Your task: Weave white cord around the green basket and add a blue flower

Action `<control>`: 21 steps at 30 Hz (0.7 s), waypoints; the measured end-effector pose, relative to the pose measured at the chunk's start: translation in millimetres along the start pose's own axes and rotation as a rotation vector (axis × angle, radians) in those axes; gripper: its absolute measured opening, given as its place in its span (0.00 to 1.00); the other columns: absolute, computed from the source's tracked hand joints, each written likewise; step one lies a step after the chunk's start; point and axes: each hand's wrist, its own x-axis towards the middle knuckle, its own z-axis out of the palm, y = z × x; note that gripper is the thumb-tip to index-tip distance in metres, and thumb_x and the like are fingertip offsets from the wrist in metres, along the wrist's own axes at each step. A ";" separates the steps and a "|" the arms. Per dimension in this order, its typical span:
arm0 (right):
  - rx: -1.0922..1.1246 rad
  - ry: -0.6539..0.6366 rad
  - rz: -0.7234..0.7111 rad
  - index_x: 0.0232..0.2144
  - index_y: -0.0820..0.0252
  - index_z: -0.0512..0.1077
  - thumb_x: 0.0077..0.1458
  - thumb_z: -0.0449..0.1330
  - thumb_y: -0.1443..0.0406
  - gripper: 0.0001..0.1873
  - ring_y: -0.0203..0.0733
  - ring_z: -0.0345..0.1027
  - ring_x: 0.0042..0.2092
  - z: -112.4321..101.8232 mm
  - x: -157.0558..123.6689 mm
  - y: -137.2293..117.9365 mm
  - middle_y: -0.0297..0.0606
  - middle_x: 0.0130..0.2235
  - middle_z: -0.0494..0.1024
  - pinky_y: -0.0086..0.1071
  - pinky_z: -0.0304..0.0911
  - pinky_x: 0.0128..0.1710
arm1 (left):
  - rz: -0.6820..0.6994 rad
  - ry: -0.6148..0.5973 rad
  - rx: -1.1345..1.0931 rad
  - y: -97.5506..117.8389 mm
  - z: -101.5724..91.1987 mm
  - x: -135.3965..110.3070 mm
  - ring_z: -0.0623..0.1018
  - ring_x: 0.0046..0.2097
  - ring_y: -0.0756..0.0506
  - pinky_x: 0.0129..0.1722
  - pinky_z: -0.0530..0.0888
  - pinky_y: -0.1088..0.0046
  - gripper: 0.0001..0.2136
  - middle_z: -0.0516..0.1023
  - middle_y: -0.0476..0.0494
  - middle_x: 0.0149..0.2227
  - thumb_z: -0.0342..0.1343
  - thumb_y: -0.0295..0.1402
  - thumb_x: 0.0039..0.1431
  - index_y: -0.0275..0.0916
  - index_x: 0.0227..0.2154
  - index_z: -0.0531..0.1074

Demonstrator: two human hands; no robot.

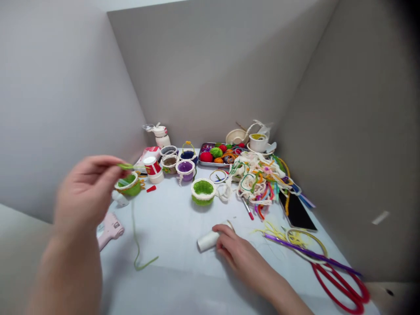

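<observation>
Raised close to the camera, the left hand [85, 192] pinches one end of a green pipe cleaner [136, 236] between thumb and fingertips; the strand drops from the pinch, runs down past the hand and curls at its free end on the pale desk [173, 218]. Lower and to the right, the right hand [238, 249] rests on the desk with its fingers closed loosely around the end of a white cardboard tube [208, 240] lying on its side.

Judging by this, the work stands at the point where a strand has been lifted and a tube steadied. Bringing the two together would call for lowering the pinched end toward the tube while the right hand keeps the tube from rolling.

Just beyond the left hand sits a small green basket [128, 183], partly covered by the fingers. A second green-lined basket [203, 191] stands alone near the middle. Farther back are a purple cup [185, 168], a red and white cup [152, 168], a tray of coloured yarn balls [218, 154] and a tangle of lace and ribbon [259, 179]. Red-handled scissors [341, 284] lie near the right edge, with a purple strand [308, 251] across them. A pink glue gun [110, 228] shows beneath the left wrist, largely hidden. The left hand is blurred, so the exact grip is hard to read, and the tube's far end is covered by the right fingers.
</observation>
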 end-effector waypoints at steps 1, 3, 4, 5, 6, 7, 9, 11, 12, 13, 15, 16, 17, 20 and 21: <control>0.001 0.001 -0.003 0.34 0.57 0.66 0.61 0.49 0.71 0.08 0.42 0.71 0.48 0.5 0.1 0.3 0.39 0.58 0.66 0.36 0.65 0.49 | -0.012 -0.111 0.080 -6.2 -0.1 3.5 0.77 0.39 0.45 0.37 0.74 0.69 0.13 0.78 0.45 0.38 0.55 0.43 0.59 0.41 0.43 0.72; 0.005 0.003 -0.011 0.34 0.57 0.66 0.61 0.49 0.71 0.08 0.41 0.71 0.48 1.5 0.2 1.6 0.40 0.58 0.66 0.36 0.65 0.48 | -0.025 -0.416 0.277 -22.8 2.7 6.6 0.76 0.38 0.45 0.38 0.72 0.69 0.11 0.78 0.45 0.38 0.54 0.42 0.58 0.41 0.38 0.74; 0.007 0.004 -0.012 0.34 0.57 0.67 0.61 0.48 0.71 0.08 0.41 0.71 0.47 2.0 0.2 2.4 0.40 0.58 0.66 0.36 0.65 0.48 | -0.019 -0.548 0.375 -32.6 4.5 5.8 0.76 0.39 0.45 0.38 0.72 0.70 0.10 0.79 0.45 0.39 0.53 0.41 0.58 0.41 0.36 0.74; 0.009 0.005 -0.014 0.34 0.57 0.67 0.61 0.48 0.71 0.09 0.41 0.71 0.46 2.5 0.1 3.1 0.40 0.58 0.66 0.36 0.66 0.47 | -0.031 -0.668 0.464 -42.9 5.9 3.2 0.76 0.39 0.45 0.38 0.71 0.71 0.09 0.79 0.46 0.39 0.52 0.39 0.58 0.42 0.35 0.74; 0.010 0.006 -0.014 0.34 0.57 0.67 0.62 0.48 0.70 0.09 0.41 0.72 0.45 2.8 0.1 3.8 0.40 0.58 0.66 0.36 0.66 0.47 | -0.071 -0.777 0.544 -53.0 7.0 -1.1 0.75 0.38 0.45 0.37 0.70 0.71 0.09 0.79 0.46 0.38 0.52 0.37 0.57 0.43 0.35 0.74; 0.012 0.004 -0.014 0.34 0.57 0.67 0.62 0.48 0.70 0.09 0.40 0.72 0.44 3.0 0.1 4.2 0.41 0.58 0.65 0.36 0.66 0.47 | -0.124 -0.870 0.610 -62.5 7.7 -6.8 0.75 0.37 0.45 0.36 0.69 0.72 0.08 0.79 0.47 0.37 0.52 0.36 0.55 0.43 0.35 0.74; 0.011 0.000 -0.013 0.34 0.57 0.68 0.61 0.48 0.70 0.09 0.41 0.72 0.43 3.0 0.3 4.5 0.41 0.58 0.65 0.37 0.67 0.46 | -0.218 -0.957 0.715 -78.2 8.9 -21.1 0.75 0.36 0.45 0.34 0.67 0.72 0.09 0.78 0.47 0.35 0.55 0.36 0.52 0.42 0.36 0.74; 0.010 -0.008 -0.011 0.33 0.56 0.68 0.61 0.48 0.70 0.09 0.41 0.72 0.43 2.7 0.5 4.2 0.41 0.59 0.65 0.37 0.67 0.46 | -0.269 -0.982 0.793 -87.9 11.4 -36.2 0.75 0.37 0.43 0.34 0.66 0.72 0.10 0.78 0.45 0.35 0.58 0.38 0.48 0.40 0.33 0.74; 0.010 -0.013 -0.009 0.33 0.56 0.68 0.61 0.48 0.70 0.09 0.41 0.72 0.43 2.6 0.6 4.0 0.41 0.59 0.64 0.37 0.67 0.46 | -0.285 -0.988 0.824 -90.4 13.4 -43.0 0.75 0.37 0.42 0.34 0.66 0.71 0.10 0.78 0.44 0.35 0.59 0.38 0.47 0.39 0.32 0.74; 0.010 -0.018 -0.008 0.33 0.56 0.67 0.61 0.48 0.70 0.09 0.40 0.72 0.43 2.7 0.7 4.0 0.41 0.59 0.64 0.37 0.67 0.46 | -0.300 -0.988 0.856 -91.6 15.9 -48.9 0.75 0.37 0.42 0.33 0.65 0.71 0.09 0.78 0.43 0.35 0.59 0.36 0.47 0.39 0.31 0.74; 0.008 -0.028 -0.003 0.33 0.56 0.67 0.62 0.48 0.70 0.09 0.40 0.72 0.43 3.1 0.6 4.1 0.40 0.60 0.63 0.37 0.66 0.46 | -0.308 -0.982 0.895 -91.3 21.3 -57.8 0.75 0.36 0.42 0.32 0.65 0.71 0.06 0.78 0.41 0.35 0.56 0.31 0.47 0.38 0.30 0.74; 0.006 -0.031 0.000 0.33 0.56 0.67 0.62 0.48 0.70 0.09 0.40 0.72 0.43 3.5 0.5 4.3 0.40 0.60 0.63 0.36 0.66 0.46 | -0.306 -0.984 0.904 -90.5 24.0 -60.8 0.75 0.36 0.42 0.32 0.64 0.71 0.06 0.78 0.41 0.34 0.54 0.29 0.48 0.38 0.29 0.74; 0.004 -0.032 0.003 0.33 0.56 0.67 0.61 0.48 0.70 0.09 0.40 0.72 0.43 3.9 0.3 4.5 0.40 0.60 0.63 0.36 0.66 0.46 | -0.297 -0.989 0.905 -89.7 26.3 -63.1 0.75 0.35 0.42 0.32 0.64 0.71 0.06 0.78 0.41 0.33 0.53 0.27 0.48 0.38 0.29 0.74; 0.011 -0.019 0.005 0.34 0.57 0.67 0.61 0.48 0.70 0.09 0.40 0.72 0.43 4.0 -0.2 4.3 0.40 0.59 0.64 0.35 0.66 0.46 | -0.254 -1.024 0.903 -88.8 30.9 -65.7 0.75 0.34 0.43 0.32 0.64 0.71 0.09 0.78 0.41 0.33 0.50 0.23 0.47 0.38 0.28 0.74; 0.017 -0.012 0.001 0.34 0.57 0.67 0.61 0.48 0.71 0.09 0.39 0.72 0.43 3.6 -0.3 3.8 0.40 0.59 0.64 0.35 0.66 0.46 | -0.235 -1.034 0.900 -88.2 31.4 -64.6 0.74 0.34 0.43 0.32 0.63 0.71 0.10 0.78 0.41 0.33 0.49 0.23 0.46 0.38 0.28 0.74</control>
